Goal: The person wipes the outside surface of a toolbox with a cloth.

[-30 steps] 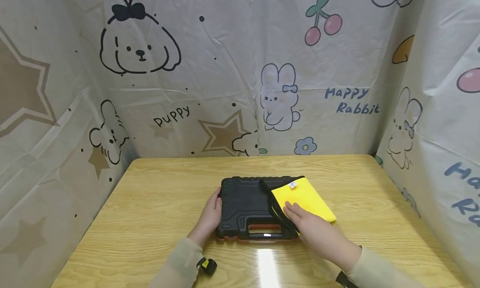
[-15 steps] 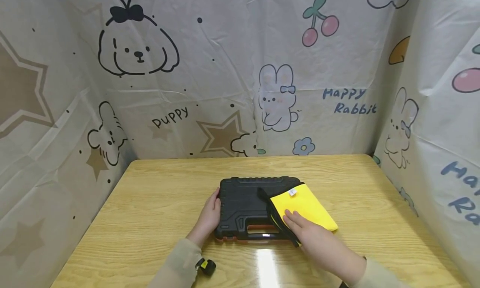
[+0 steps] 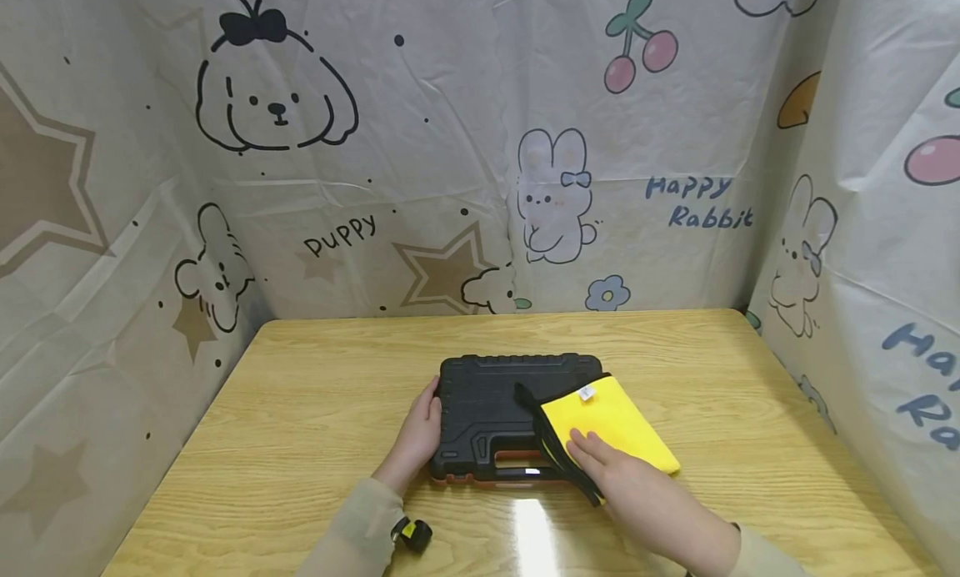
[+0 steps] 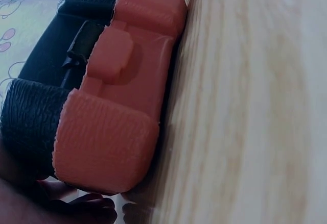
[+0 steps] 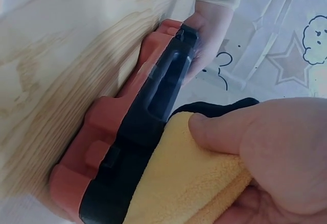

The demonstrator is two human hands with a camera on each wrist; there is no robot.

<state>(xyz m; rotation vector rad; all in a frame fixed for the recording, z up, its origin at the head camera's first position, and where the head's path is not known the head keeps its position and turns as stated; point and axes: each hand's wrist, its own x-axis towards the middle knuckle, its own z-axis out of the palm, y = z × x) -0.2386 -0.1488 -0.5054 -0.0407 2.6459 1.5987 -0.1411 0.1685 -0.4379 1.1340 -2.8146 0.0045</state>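
Note:
A black tool case [image 3: 487, 402] with an orange lower half lies flat on the table, its carrying handle [image 3: 517, 474] towards me. My left hand [image 3: 415, 434] holds the case's left side. In the left wrist view, fingers [image 4: 94, 206] show by the case's near corner. A folded yellow cloth [image 3: 600, 414] with black edging and a small white tag lies over the right part of the case and hangs past its right edge. My right hand [image 3: 637, 489] grips this cloth, fingers on top. The right wrist view shows the thumb [image 5: 214, 132] pressed against the cloth's near edge.
The light wooden table [image 3: 322, 377] surrounds the case. A white printed curtain [image 3: 450, 143] stands behind it and at both sides. A small black device [image 3: 412, 534] is strapped at the left wrist.
My right hand has drawn the yellow cloth towards me and slightly right across the case, uncovering more of its far right corner. The left hand and the case stay in place.

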